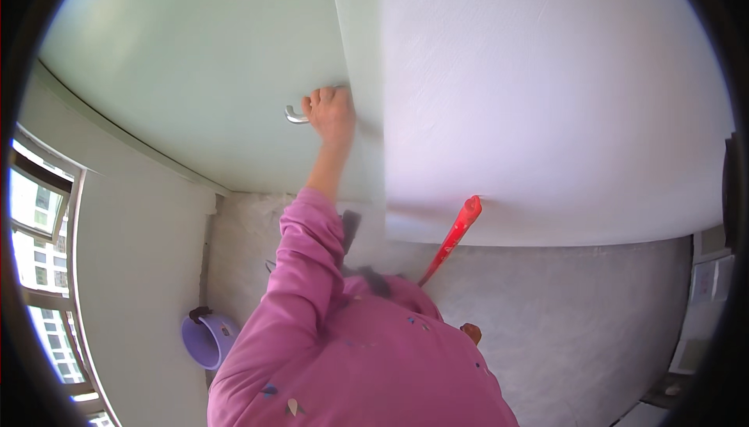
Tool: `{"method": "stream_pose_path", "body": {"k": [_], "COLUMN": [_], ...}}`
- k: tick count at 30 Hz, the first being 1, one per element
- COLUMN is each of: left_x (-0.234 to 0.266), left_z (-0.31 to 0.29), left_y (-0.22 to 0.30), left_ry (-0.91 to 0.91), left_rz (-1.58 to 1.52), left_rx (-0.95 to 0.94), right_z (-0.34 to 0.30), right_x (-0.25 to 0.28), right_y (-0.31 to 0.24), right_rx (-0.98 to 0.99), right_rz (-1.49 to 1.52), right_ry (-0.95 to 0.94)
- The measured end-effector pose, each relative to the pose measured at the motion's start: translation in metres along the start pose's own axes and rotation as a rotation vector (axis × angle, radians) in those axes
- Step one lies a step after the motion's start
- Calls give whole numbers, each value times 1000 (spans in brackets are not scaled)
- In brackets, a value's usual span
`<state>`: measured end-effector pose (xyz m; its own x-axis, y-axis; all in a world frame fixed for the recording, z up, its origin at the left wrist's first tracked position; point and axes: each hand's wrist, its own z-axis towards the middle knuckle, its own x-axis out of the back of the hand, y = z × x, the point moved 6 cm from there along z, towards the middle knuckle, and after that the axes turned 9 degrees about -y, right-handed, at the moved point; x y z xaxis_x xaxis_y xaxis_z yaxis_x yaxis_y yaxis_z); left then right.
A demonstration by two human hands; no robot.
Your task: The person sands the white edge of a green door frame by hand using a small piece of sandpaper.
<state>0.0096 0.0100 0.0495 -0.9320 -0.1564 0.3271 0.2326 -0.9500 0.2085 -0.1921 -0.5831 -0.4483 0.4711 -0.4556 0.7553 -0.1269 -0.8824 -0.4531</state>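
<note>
Curved silver metal handle beside pale-green door's edge: left hand wrapped around; right hand, we cannot tell; grey floor rightward.

The left hand hid part of the curved silver metal handle from me, the pink patterned top covered the lower end of the slim red pole, and I couldn't make out the small brown shape

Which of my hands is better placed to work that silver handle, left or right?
Probably your left: the left hand is on the silver handle of the pale green door, fingers curled over it, and no other hand shows near it.
</note>
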Motion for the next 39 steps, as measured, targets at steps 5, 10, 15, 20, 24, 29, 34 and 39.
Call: {"method": "stream_pose_path", "body": {"k": [5,10,15,20,24,29,34,39], "left_x": [-19,-15,0,-23,-19,-14,-9,-2], "left_z": [-14,-16,-5,-8,-12,-8,-6,-5], "left_y": [-12,-20,0,0,-7,-5,-4,-8], "left_ry": [-125,-77,-101,-169,-208,-185,-126,-64], "left_rz": [76,-131,51,133,185,145,78,64], "left_rx": [21,146,19,-54,5,18,25,59], "right_z": [16,27,52,70,56,33,28,30], "right_x": [2,14,4,7,44,99,116,118], "right_y": [-1,-29,-12,23,-30,-89,-121,-128], "right_rx": [142,357,257,239,137,60,167,188], "right_rz": [-524,-619,-639,-706,-609,-414,-445,-392], "right_ry": [74,310,211,194,147,102,3,-113]}}
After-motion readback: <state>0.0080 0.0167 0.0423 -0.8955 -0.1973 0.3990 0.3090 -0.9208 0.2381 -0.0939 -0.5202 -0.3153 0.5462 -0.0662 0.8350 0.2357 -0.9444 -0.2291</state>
